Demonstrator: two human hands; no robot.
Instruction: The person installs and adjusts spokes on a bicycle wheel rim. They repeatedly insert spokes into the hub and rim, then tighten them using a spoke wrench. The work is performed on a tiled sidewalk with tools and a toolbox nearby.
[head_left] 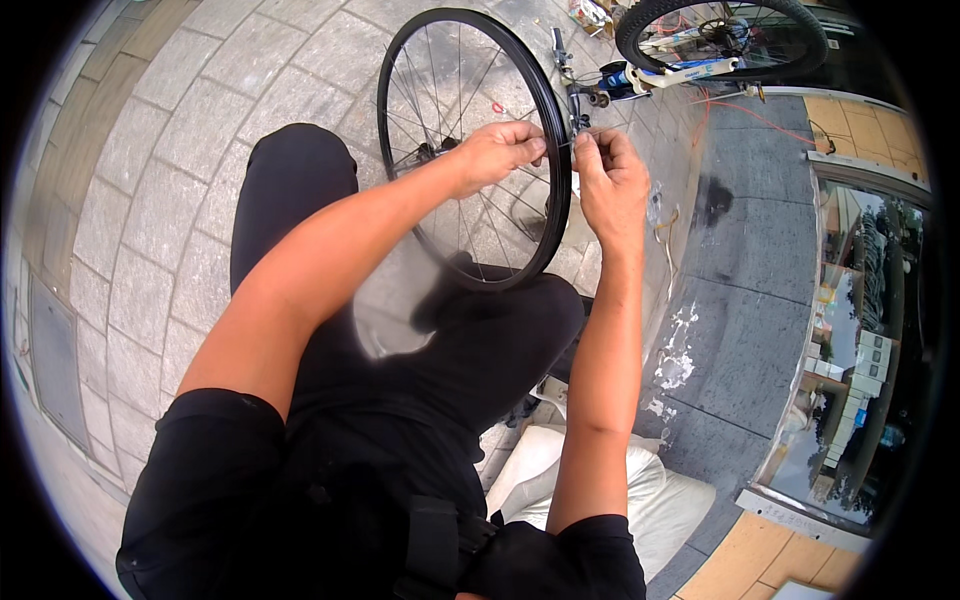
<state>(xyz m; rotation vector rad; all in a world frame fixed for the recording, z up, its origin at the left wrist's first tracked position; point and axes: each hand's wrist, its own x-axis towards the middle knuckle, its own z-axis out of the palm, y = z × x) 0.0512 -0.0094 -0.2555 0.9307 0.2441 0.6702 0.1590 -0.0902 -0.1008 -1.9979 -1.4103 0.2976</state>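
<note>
A bare bicycle wheel rim (556,195) with thin spokes stands upright in front of me, its lower edge by my right thigh. No tyre is on it. On the spoke side, my left hand (502,155) is closed in a pinch, fingertips close to the rim's inner edge; what they grip is hidden. My right hand (612,180) pinches at the rim's outer side, thumb against the fingers. A small thin dark piece shows between its fingertips and the rim, too small to name. The wheel's hub (428,154) is partly visible beyond my left forearm.
Beyond the wheel, a blue and white bicycle (650,75) lies with a tyred wheel (722,35). A red cord (755,112) runs over the ground. White sheeting (600,470) lies beside my right elbow. Glass panes (860,340) line the right side; grey paving (180,250) spreads left.
</note>
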